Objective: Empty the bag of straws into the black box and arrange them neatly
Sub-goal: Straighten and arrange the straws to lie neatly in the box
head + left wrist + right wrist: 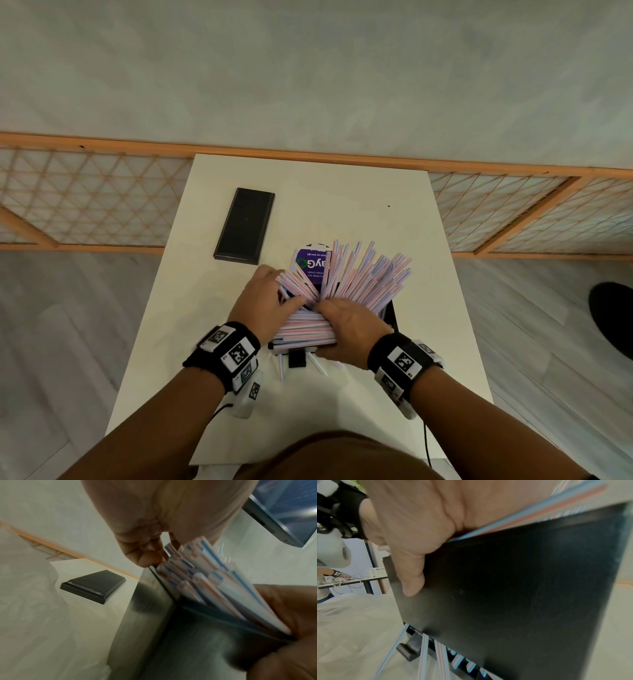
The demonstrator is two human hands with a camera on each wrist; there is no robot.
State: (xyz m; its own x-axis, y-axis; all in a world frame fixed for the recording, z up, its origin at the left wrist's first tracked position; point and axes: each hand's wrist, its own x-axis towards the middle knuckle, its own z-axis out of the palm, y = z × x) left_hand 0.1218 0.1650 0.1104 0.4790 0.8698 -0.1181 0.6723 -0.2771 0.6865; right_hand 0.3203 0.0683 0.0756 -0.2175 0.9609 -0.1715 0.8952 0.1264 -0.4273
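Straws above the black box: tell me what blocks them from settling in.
Nothing separate blocks them. The straws jam each other, fanned crosswise over the black box under the left hand and right hand. Its lid lies aside on the table.

lid (244, 226) far-left | straws (363, 277) fan over box (390, 313) | right tabletop (428, 274) bare

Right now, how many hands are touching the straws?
2. The left hand grips the left side of the straws; the right hand presses them onto the black box.
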